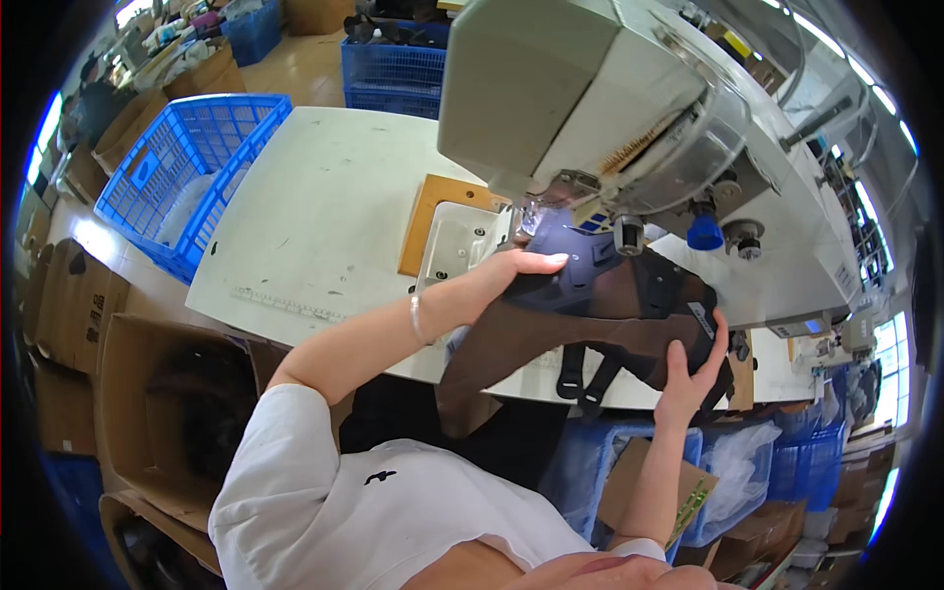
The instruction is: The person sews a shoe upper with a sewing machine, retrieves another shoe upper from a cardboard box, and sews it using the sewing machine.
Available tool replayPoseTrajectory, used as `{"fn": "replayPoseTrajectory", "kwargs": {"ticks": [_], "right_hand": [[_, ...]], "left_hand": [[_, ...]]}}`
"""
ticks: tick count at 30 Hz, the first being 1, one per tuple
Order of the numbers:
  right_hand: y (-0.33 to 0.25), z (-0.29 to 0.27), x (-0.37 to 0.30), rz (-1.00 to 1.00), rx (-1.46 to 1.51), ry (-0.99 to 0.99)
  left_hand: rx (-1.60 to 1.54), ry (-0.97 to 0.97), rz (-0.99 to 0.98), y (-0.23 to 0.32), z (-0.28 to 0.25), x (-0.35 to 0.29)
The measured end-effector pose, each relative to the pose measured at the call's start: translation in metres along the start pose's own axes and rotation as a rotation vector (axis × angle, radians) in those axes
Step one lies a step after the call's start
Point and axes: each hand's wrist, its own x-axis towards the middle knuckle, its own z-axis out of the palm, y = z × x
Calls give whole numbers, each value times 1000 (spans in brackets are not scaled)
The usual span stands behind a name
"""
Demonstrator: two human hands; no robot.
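A dark fabric piece [629,339] with brown cloth, black padded panels and dangling black straps lies beneath the head of a large grey sewing machine [590,108]. My left hand [501,280] grips its near-left part close to the needle area, thumb on top and the other fingers mostly hidden by the cloth. Around the right edge of the same piece my right hand [688,388] is curled, with thumb and fingers apart on the black padding. Brown cloth droops over the table's front edge. The needle tip itself is hard to make out.
The white table [315,197] carries a printed ruler strip and a wood-edged recess [423,221]. A blue crate [187,177] stands at its left, above open cardboard boxes [147,393]. Blue bins [629,442] with cardboard and clear plastic sit below right.
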Motion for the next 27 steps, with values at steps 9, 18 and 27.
{"fn": "replayPoseTrajectory", "kwargs": {"ticks": [9,18,27], "right_hand": [[-27,33,18,28,90,-97],[-31,73,68,153,103,-154],[-32,75,49,206,132,-203]], "left_hand": [[282,90,102,15,-26,-25],[67,135,198,35,-34,-40],[160,104,141,49,-68,-41]]}}
